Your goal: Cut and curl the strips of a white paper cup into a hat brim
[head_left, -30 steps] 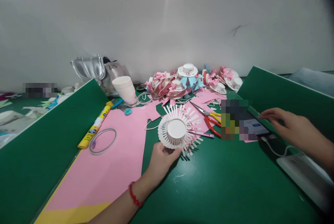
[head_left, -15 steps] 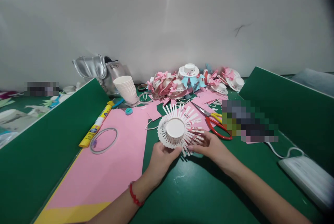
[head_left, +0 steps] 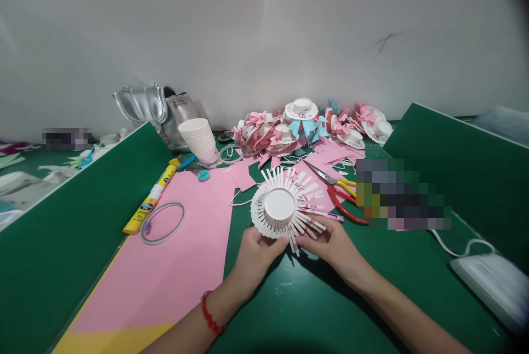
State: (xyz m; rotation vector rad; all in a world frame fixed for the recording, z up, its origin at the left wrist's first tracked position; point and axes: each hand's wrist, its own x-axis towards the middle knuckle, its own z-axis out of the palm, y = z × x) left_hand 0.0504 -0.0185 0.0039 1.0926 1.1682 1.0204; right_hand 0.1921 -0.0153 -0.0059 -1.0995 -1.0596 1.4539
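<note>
Between my hands is a white paper cup [head_left: 280, 205] cut into strips that fan out around its round base, which faces up. On its left side the strips are bent into a scalloped rim; on the right they stick out straight. My left hand [head_left: 258, 252], with a red cord bracelet [head_left: 211, 315] at the wrist, pinches the rim at the lower left. My right hand [head_left: 330, 241] is closed on strips at the lower right, its fingers partly hidden beneath them. Scissors [head_left: 336, 189] with red and yellow handles lie just beyond my right hand.
Pink paper [head_left: 177, 271] covers the table's left side, with a yellow glue stick [head_left: 152, 197] and a roll of tape [head_left: 163, 223] on it. Behind stand stacked paper cups [head_left: 198, 139], a silver bag [head_left: 144, 103] and finished little paper hats [head_left: 301, 109]. Green dividers [head_left: 95, 183] flank both sides; a face mask [head_left: 494, 282] lies right.
My right hand has shifted slightly down and right along the strips, and the strips near it now lie differently. My left hand keeps its hold on the rim.
</note>
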